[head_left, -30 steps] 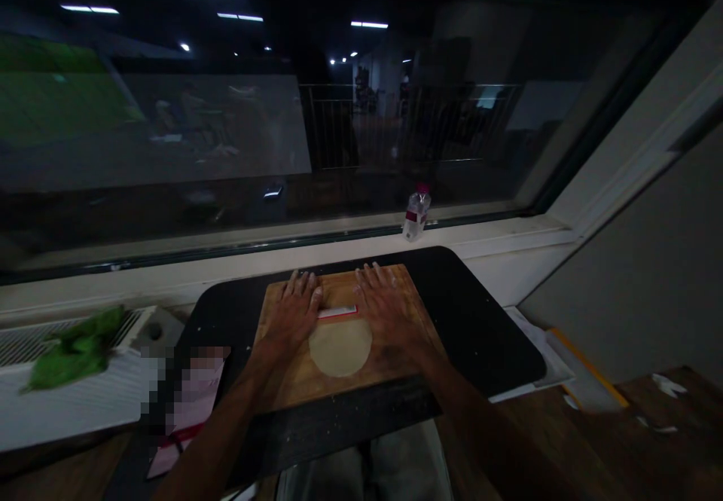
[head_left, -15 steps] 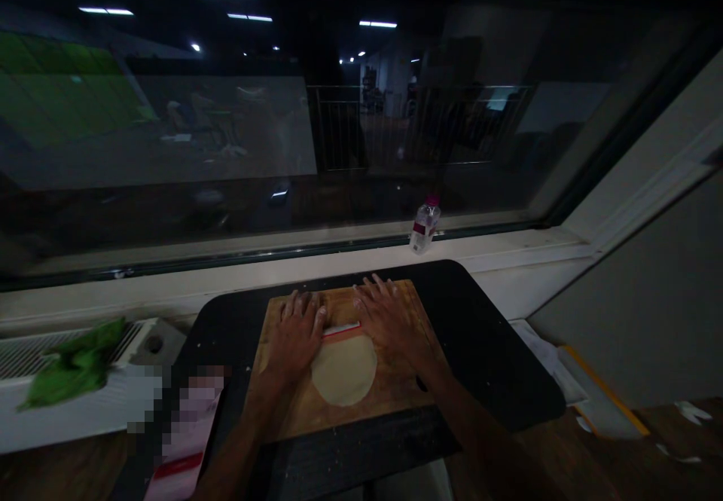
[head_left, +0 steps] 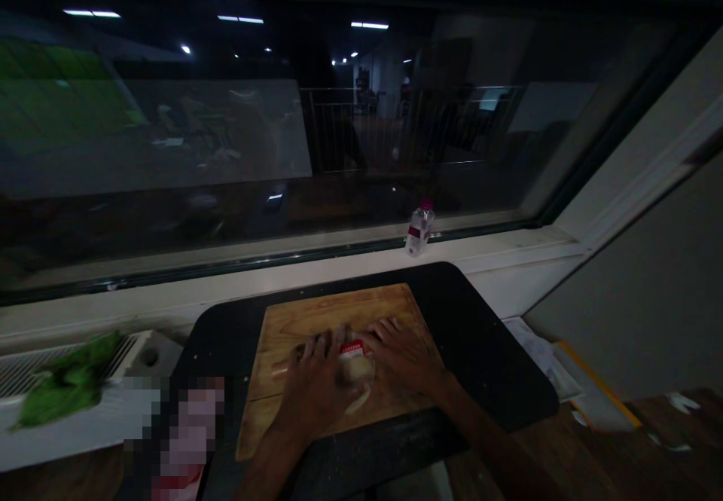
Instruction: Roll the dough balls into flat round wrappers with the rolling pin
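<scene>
My left hand (head_left: pixel 315 386) and my right hand (head_left: pixel 407 362) lie palm down, fingers stretched, on a pale cylindrical roller with a red label (head_left: pixel 351 349). The roller rests across a flat round of pale dough (head_left: pixel 359 374), which my hands mostly cover. The dough sits on a wooden board (head_left: pixel 316 309) on a black table (head_left: pixel 486 350). The light is dim and the hands are slightly blurred. Both hands press on the roller without closing around it.
A small plastic bottle with a pink cap (head_left: pixel 419 230) stands on the white window sill behind the table. A green cloth (head_left: pixel 62 380) lies on the radiator at the left. A pixelated flat object (head_left: pixel 186 429) sits at the table's left front. Dark window beyond.
Both hands have drawn the roller from the far edge of the dough back toward me, so they now cover most of it. The view has shifted slightly.
</scene>
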### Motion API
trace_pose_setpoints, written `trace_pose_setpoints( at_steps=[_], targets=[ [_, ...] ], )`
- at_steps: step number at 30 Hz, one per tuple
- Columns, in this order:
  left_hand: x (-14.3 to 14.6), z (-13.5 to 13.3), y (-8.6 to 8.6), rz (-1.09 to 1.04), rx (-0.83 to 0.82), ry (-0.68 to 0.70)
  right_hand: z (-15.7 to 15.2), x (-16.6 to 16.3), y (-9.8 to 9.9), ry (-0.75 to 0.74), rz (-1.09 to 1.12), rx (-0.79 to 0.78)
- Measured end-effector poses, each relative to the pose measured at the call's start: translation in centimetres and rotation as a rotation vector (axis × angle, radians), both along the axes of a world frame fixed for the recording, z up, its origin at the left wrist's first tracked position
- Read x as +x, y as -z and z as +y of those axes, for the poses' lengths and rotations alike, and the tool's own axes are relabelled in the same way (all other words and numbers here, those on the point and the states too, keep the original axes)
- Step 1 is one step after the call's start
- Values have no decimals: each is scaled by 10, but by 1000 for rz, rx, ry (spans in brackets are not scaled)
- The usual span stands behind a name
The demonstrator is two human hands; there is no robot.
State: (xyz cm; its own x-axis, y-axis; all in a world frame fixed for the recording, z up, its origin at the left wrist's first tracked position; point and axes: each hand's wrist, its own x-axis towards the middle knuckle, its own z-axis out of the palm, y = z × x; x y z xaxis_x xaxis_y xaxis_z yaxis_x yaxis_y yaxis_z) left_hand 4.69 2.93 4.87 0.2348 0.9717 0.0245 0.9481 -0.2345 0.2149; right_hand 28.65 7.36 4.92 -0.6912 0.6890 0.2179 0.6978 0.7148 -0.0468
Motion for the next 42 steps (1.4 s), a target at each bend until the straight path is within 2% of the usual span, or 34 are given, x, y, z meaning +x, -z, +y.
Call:
trace_pose_setpoints(
  at_steps=[3,6,9,13,15,18,22,31,36,42],
  targets=[
    [17,-4,2,24,-43,23,-1,-1,4,14,-4,2],
    [21,-4,5,37,-61,59,-4,1,1,31,-10,-29],
    [13,5,2,28,-107,155,-6,3,-5,47,-13,-39],
    [-2,26,-7,-34,-167,367,-7,6,-10,96,-26,-17],
    [-6,33,-10,-33,-159,405,-6,9,-9,115,-15,-30],
    [-7,35,-10,-2,-140,354,-5,14,-7,107,11,-69],
    [-5,35,-6,21,-190,291,-6,18,-3,102,10,-91],
    [-21,49,-19,-53,-256,413,-23,14,7,108,15,-33],
    [-29,42,-8,1,-179,293,-24,10,1,129,73,-74],
    [-28,42,-6,-10,-196,286,-11,-8,-11,178,122,-187]
  ],
)
